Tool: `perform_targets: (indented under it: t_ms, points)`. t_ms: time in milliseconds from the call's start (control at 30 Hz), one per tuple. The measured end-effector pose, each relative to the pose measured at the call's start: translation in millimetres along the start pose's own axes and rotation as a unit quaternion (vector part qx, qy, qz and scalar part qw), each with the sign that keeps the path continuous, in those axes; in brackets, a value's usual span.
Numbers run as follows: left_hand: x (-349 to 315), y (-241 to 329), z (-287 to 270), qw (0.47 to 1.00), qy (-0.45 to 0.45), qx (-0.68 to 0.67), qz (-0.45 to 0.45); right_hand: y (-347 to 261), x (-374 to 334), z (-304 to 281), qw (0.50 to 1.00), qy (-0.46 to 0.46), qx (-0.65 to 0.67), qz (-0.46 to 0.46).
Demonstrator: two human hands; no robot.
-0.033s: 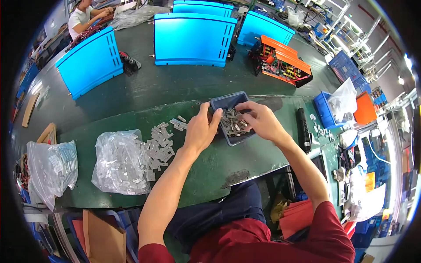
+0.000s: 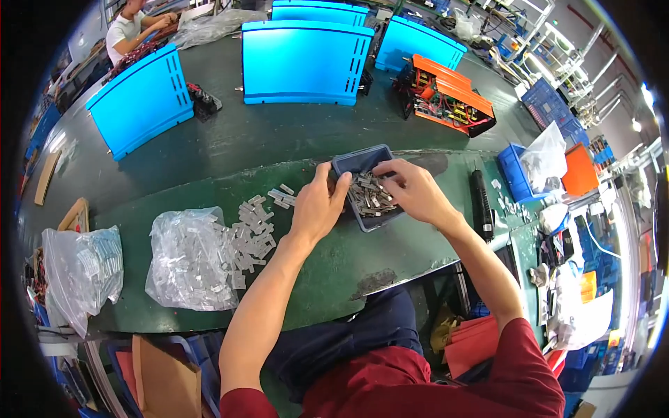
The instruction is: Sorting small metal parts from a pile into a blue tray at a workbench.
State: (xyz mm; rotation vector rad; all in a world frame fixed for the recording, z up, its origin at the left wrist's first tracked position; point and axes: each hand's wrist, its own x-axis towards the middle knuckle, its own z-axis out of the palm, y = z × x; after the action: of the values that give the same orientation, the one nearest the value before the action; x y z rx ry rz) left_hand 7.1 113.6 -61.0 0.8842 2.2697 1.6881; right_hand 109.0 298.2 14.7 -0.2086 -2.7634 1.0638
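A small blue-grey plastic bin (image 2: 361, 161) stands tilted on the green worktop, part-filled with small metal pieces (image 2: 368, 196). My left hand (image 2: 319, 209) grips its left rim, thumb over the edge. Reaching in over the right side, my right hand (image 2: 421, 196) has its fingers curled among the pieces; whatever lies between the fingertips is hidden. Left of my left forearm, flat grey pieces (image 2: 252, 233) are spread loose beside a clear plastic bag (image 2: 182, 261) full of similar ones.
Another filled clear bag (image 2: 82, 268) sits farther left. A black handheld tool (image 2: 482, 202) lies to the right, near a blue bin (image 2: 514, 171). Blue panels (image 2: 303, 63) and an opened orange-cased unit (image 2: 456, 97) stand behind. At the far left a person (image 2: 129, 31) works.
The fingers of my right hand have shifted slightly among the metal pieces. The whole view has slid a few pixels; my left hand keeps its hold on the bin.
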Motion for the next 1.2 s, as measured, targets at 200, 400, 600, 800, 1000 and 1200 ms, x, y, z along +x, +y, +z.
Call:
perform_targets:
  t_ms: [200, 400, 600, 800, 1000, 1200]
  points:
    - [0.8, -5.2, -0.7, 1.0, -0.003, -0.003, -0.013, -4.2, -1.5, -7.6, 0.952, -0.075, -0.274, -0.112]
    - [2.1, -4.9, -0.1, 1.0, -0.006, -0.014, -0.017, 13.9, 14.2, 22.4, 0.941, -0.134, -0.3, -0.078]
    - [2.4, -4.8, -2.2, 1.0, -0.016, -0.015, -0.021, 8.3, 11.4, 1.6, 0.989, -0.14, 0.003, 0.049]
    - [3.8, -3.2, -7.8, 0.999, -0.026, -0.01, -0.027, 2.1, 4.9, -5.2, 0.948, -0.101, 0.256, 0.159]
    - [6.3, 1.4, -20.7, 0.997, -0.002, -0.076, -0.028, -2.9, 6.7, -7.4, 0.956, -0.069, 0.24, 0.154]
    - [12.4, 0.7, -42.5, 0.99, 0.031, -0.138, -0.003, 6.0, 5.6, 7.4, 0.974, -0.023, 0.202, 0.099]
